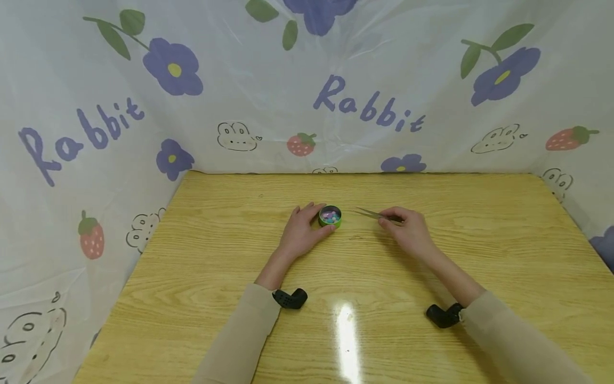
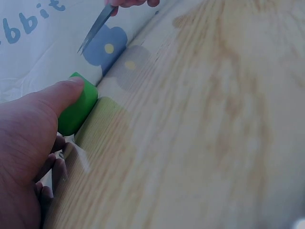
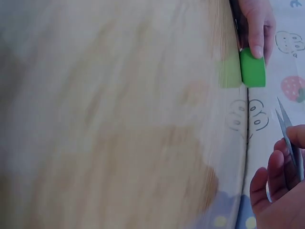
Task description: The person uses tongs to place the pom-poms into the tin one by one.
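A small round green container [image 1: 323, 223] stands on the wooden table, with pink, purple, teal and white bead-like pieces [image 1: 331, 216] inside it. My left hand [image 1: 302, 231] grips its left side, thumb at the near wall and fingers round the far one. In the left wrist view the thumb presses on the green wall of the container [image 2: 78, 107]. To the right of it, my right hand [image 1: 408, 230] pinches a pair of metal tweezers [image 1: 368, 213] between thumb and fingers. Their slim tips point left toward the container, slightly parted and holding nothing, as the right wrist view of the tweezers [image 3: 285, 125] shows.
The wood-grain table [image 1: 230, 309] reaches back to a white curtain [image 1: 268, 85] printed with rabbits, flowers and strawberries, which also hangs along both sides. Black wrist cameras sit on the left forearm [image 1: 291, 298] and the right forearm [image 1: 443, 316].
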The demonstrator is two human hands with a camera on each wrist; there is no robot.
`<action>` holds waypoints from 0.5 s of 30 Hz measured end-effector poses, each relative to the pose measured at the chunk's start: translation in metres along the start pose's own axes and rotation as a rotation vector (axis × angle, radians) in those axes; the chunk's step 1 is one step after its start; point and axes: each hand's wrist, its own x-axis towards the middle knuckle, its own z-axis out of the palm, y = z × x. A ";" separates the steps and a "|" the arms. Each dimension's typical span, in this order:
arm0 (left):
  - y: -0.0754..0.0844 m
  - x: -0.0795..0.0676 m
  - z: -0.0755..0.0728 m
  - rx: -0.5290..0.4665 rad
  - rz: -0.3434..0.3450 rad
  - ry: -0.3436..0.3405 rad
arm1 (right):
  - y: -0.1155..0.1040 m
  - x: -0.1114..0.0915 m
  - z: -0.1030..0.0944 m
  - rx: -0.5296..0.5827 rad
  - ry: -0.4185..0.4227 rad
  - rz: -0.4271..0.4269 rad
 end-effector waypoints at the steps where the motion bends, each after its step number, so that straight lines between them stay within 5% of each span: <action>1: 0.000 0.000 0.000 0.000 -0.003 -0.001 | 0.001 -0.001 -0.002 -0.005 0.002 0.003; 15: 0.000 0.000 0.000 -0.008 -0.004 0.009 | 0.023 -0.014 -0.029 -0.090 0.039 0.023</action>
